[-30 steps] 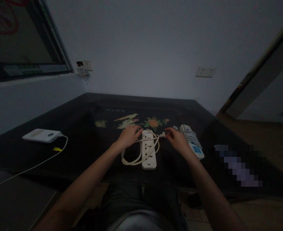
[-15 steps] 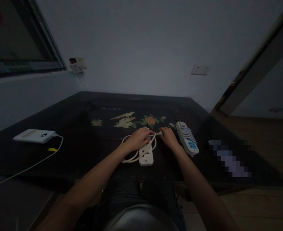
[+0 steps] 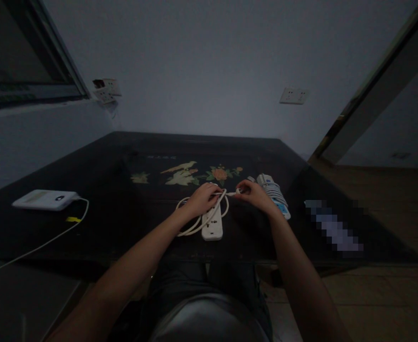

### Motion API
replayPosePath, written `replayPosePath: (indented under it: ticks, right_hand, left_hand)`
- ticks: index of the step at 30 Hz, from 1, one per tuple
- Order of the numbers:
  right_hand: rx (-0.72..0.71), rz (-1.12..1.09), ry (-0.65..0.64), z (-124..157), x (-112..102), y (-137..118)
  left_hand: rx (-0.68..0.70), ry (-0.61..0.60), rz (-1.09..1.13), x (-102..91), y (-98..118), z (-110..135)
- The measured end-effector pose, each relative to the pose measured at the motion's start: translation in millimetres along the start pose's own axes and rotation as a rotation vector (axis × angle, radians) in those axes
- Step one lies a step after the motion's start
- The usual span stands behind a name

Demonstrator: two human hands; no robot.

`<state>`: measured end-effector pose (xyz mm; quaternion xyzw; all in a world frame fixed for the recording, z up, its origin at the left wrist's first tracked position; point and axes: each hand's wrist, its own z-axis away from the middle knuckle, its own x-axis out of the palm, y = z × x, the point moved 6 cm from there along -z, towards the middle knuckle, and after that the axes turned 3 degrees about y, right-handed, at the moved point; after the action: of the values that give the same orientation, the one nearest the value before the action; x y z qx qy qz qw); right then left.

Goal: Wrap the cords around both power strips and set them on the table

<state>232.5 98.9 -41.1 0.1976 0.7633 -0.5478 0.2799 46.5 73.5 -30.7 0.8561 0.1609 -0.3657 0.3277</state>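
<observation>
A white power strip [image 3: 212, 227] lies on the dark table in front of me, its cord [image 3: 190, 232] looped loosely over and around it. My left hand [image 3: 204, 197] rests over the strip's far part, its fingers closed on the cord. To the right of the strip, my right hand [image 3: 250, 194] pinches the cord near its end; the fingers partly hide that piece. A short stretch of cord runs between the two hands. Just beyond my right wrist lies a second power strip [image 3: 273, 191], with its grey cord wound around its body.
At the left lies a white power bank [image 3: 45, 200] with a cable trailing off the table and a yellow tag [image 3: 73, 219] near it. A pixelated item [image 3: 333, 225] lies at the right. Wall sockets [image 3: 294, 95] are on the wall behind the table [image 3: 123, 237].
My right hand has turned and lifted slightly, with its fingers now pinching the cord closer to its end. My left hand stays over the strip. The whole view has shifted a little.
</observation>
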Motion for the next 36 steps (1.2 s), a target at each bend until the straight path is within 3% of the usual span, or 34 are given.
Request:
replayPosePath:
  ticks: [6, 10, 17, 26, 30, 36]
  right_hand:
    - [0.086, -0.367, -0.122, 6.8, 1.2, -6.8]
    - [0.114, -0.435, -0.235, 10.9, 7.6, -12.0]
    - [0.125, -0.452, -0.286, 12.3, 17.0, -16.3]
    - [0.116, -0.502, -0.269, 12.8, 38.4, -18.0]
    - [0.116, -0.554, -0.192, 11.7, 43.1, -19.5]
    - [-0.082, -0.297, -0.056, 9.4, 38.2, -30.7]
  left_hand:
    - [-0.003, -0.015, -0.034, -1.2, 0.0, 1.1]
    - [0.022, -0.030, -0.077, -2.2, 2.0, 1.5]
    - [-0.005, -0.022, -0.121, -4.4, 8.2, 0.4]
    - [0.019, -0.039, -0.130, -1.6, 9.9, 1.9]
    - [-0.003, -0.034, -0.147, -1.2, 6.2, 1.6]
    - [0.078, -0.074, -0.192, -0.1, 10.3, 2.8]
